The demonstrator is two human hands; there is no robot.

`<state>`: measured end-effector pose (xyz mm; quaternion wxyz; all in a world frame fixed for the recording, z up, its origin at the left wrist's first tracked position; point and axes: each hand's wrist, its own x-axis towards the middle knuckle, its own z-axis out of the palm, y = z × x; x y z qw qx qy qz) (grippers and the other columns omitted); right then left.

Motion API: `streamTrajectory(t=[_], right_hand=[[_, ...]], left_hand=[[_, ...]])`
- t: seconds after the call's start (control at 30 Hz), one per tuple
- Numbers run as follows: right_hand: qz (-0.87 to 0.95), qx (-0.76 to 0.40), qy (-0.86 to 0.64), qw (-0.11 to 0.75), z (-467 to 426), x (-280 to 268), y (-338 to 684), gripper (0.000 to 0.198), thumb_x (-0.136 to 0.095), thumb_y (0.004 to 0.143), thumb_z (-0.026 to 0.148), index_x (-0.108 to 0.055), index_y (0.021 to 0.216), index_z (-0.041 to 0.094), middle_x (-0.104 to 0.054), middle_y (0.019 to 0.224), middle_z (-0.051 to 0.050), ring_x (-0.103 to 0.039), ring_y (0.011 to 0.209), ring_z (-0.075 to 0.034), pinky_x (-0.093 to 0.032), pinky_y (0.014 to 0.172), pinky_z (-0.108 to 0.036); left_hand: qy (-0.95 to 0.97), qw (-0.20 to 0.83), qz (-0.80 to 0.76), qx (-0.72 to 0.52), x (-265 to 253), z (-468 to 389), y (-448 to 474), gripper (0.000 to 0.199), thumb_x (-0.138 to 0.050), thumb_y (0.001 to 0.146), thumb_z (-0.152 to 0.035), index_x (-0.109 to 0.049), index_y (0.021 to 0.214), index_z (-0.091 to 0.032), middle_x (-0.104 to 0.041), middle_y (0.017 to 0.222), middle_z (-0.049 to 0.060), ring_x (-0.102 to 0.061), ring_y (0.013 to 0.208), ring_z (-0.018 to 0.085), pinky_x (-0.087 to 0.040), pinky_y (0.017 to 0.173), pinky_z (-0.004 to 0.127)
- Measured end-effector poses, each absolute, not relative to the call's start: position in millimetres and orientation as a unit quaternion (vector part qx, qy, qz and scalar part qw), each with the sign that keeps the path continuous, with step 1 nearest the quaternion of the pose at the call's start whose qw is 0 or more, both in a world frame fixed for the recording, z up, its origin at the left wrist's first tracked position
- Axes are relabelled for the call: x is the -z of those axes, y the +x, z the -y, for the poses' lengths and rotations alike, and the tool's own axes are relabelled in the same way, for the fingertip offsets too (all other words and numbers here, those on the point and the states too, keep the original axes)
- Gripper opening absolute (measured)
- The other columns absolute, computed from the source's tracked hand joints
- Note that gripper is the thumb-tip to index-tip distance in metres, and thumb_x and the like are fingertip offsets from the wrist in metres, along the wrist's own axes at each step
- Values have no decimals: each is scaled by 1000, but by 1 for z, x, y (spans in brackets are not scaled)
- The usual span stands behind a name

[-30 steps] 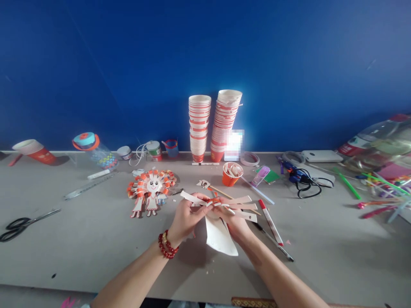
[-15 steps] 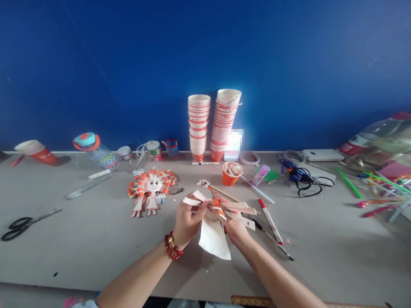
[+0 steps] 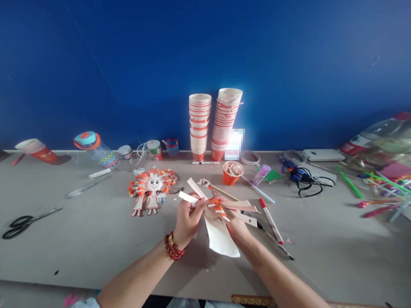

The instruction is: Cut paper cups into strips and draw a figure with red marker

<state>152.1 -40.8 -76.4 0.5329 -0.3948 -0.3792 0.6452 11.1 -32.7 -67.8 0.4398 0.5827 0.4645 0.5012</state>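
Observation:
Between my hands is a cut paper cup [image 3: 221,239], its side slit into white strips that spread outward, with one wide flap hanging toward me. My left hand [image 3: 190,216] pinches the cup's strips at the left between thumb and fingers; a red bead bracelet circles that wrist. My right hand [image 3: 236,224] grips the cup from the right, and strips poke out past its fingers. Some strips near the middle are folded over and show orange printing. The fingertips of my right hand are partly hidden behind the paper.
Finished paper-cup dolls [image 3: 153,188] lie to the left, with scissors [image 3: 28,221] farther out. Two tall cup stacks [image 3: 199,128] stand by the blue wall. An orange cup of scraps [image 3: 232,173] sits ahead. A red-capped marker [image 3: 270,221] and a black pen [image 3: 276,240] lie right of my hands.
The wide flap has swung to the right. At the left, the white strips now stand farther apart, one pointing up. Both hands still hold the cup.

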Motion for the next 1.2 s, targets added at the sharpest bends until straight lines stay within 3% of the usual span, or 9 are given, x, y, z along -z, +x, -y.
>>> streamTrajectory(t=[0.3,0.63,0.8,1.0,1.2], right_hand=[[382,-652,-408,513,36,84,156,27,-79,64,44,-65,73,23,-69,72,-3,-62,62,-21,-45,55,-30],[404,-618,-416,531,39,74,156,22,-79,67,37,-65,76,22,-69,73,0,-64,70,-21,-47,65,-30],[395,-642,-413,511,37,77,157,23,-76,70,40,-63,75,22,-70,77,-2,-63,71,-22,-48,64,-31],[362,-649,-405,532,39,81,152,29,-85,60,36,-65,76,23,-71,80,-3,-65,76,-25,-50,68,-33],[357,-654,-401,532,39,81,150,30,-84,61,40,-66,77,21,-71,75,-2,-65,71,-23,-50,66,-32]], left_hand=[[491,523,-447,-534,77,32,17,25,-58,88,-41,-59,79,-18,-65,75,2,-63,74,17,-51,69,27],[486,552,-438,-517,77,32,16,26,-58,89,-41,-58,77,-18,-60,69,0,-59,66,14,-48,61,24],[492,576,-415,-503,71,35,18,21,-65,84,-36,-62,97,-18,-69,85,4,-66,77,18,-52,67,27],[546,504,-433,-510,71,32,17,21,-65,84,-36,-66,93,-17,-71,91,8,-68,84,21,-54,74,31],[588,424,-434,-535,73,31,14,17,-61,88,-33,-66,85,-17,-68,83,6,-65,81,20,-52,76,30]])
